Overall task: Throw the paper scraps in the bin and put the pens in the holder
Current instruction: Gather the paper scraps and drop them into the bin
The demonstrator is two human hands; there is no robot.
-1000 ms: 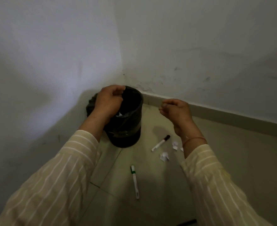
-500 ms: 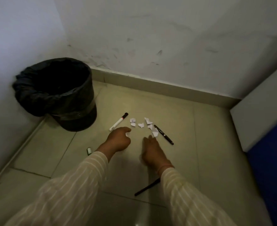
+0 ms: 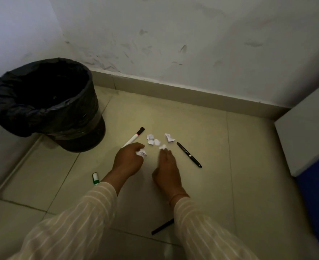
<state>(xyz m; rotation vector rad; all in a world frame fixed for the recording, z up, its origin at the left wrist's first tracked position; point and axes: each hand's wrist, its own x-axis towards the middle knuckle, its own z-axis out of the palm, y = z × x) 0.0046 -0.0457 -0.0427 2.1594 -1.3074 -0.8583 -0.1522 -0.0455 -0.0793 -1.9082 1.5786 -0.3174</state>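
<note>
Dim greenish light, dark vignetted corners, wide-angle edge distortion

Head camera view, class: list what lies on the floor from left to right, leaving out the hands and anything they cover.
Bin → green-capped marker → black-capped white marker → loose paper scraps → black pen.

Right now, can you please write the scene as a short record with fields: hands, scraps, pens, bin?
left hand: closed around a paper scrap
right hand: fingertips at a scrap on the floor
loose scraps: a few, on the tile beyond the hands
pens: white marker, black pen, green-capped marker, dark pen, all on the floor
bin: black liner, at left by the wall
holder: not in view
</note>
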